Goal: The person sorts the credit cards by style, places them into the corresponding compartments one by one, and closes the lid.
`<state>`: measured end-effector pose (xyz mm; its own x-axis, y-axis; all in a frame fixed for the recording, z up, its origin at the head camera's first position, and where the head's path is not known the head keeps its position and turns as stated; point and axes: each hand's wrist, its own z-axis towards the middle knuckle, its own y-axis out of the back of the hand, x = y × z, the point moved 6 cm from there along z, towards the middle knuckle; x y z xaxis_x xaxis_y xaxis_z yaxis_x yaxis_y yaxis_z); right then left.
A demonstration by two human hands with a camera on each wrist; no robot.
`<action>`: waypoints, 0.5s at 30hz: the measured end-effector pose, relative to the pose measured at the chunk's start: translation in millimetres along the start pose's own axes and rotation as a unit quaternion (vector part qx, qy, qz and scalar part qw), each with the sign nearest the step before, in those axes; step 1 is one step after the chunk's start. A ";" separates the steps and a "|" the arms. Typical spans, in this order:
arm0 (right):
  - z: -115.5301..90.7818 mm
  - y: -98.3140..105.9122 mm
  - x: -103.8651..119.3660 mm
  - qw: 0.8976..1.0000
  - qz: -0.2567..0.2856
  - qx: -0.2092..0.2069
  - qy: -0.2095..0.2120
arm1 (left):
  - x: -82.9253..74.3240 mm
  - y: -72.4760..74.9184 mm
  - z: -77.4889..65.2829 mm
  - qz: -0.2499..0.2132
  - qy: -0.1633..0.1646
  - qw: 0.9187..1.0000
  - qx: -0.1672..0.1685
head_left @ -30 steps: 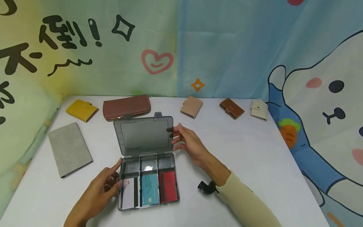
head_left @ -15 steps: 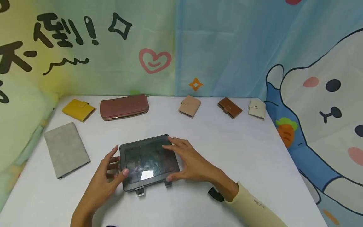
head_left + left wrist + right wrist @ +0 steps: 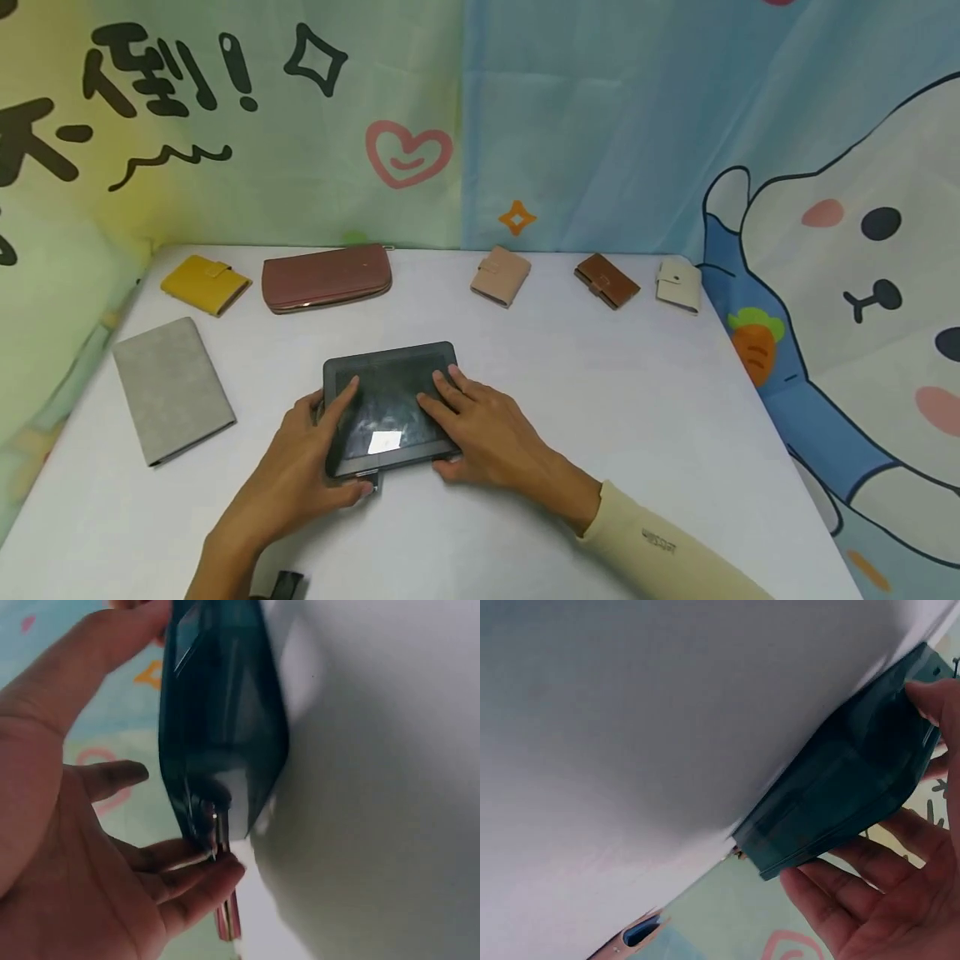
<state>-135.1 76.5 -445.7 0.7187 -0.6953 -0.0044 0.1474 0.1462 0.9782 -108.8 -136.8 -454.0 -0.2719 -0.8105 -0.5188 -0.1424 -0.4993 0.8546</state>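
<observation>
A dark, see-through storage box (image 3: pixel 386 400) lies on the table with its lid down, tilted a little from square. Across its left end reaches my left hand (image 3: pixel 307 462), index finger on the lid and thumb at the front latch (image 3: pixel 372 480). The left wrist view shows the box's end wall (image 3: pixel 225 697) between that thumb and the far fingers. My right hand (image 3: pixel 498 437) holds the right end, fingers spread over the lid and thumb at the front edge. In the right wrist view its thumb touches one corner of the box (image 3: pixel 847 780). The cards inside cannot be made out.
A grey notebook-like cover (image 3: pixel 176 392) lies at the left. Along the back stand a yellow wallet (image 3: pixel 206 283), a long reddish-brown zip wallet (image 3: pixel 327 277), a beige wallet (image 3: pixel 501 277), a brown wallet (image 3: pixel 607 281) and a cream wallet (image 3: pixel 678 283). A printed curtain hangs behind.
The box's lid has swung down over the cards in its compartments, and the box has turned slightly. My left thumb has moved to the front latch; my right hand came down onto the lid.
</observation>
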 end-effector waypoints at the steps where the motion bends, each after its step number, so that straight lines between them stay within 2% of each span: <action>1: 0.8 -0.7 -0.6 1.000 0.001 -0.002 -0.003 | -0.7 -0.6 1.8 0.012 -0.006 1.000 -0.004; 6: 2.3 -3.1 -6.5 0.999 0.024 0.002 -0.023 | -3.7 -4.8 10.2 0.094 -0.025 0.995 -0.032; 11: 0.9 -3.0 -8.9 0.998 0.051 -0.004 -0.027 | -6.4 0.2 13.3 0.191 -0.069 0.975 -0.087; 13: 0.7 -3.4 -8.7 0.998 0.055 -0.004 -0.027 | -6.9 3.1 14.3 0.212 -0.085 0.968 -0.107; 15: 0.5 -3.4 -8.7 0.998 0.058 -0.001 -0.029 | -6.8 4.4 15.8 0.221 -0.094 0.964 -0.117</action>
<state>-142.1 81.7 -448.8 0.6900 -0.7135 0.1219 0.0662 0.2300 0.9709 -122.6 -128.6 -446.4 -0.4267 -0.9015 -0.0730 0.2401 -0.1907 0.9518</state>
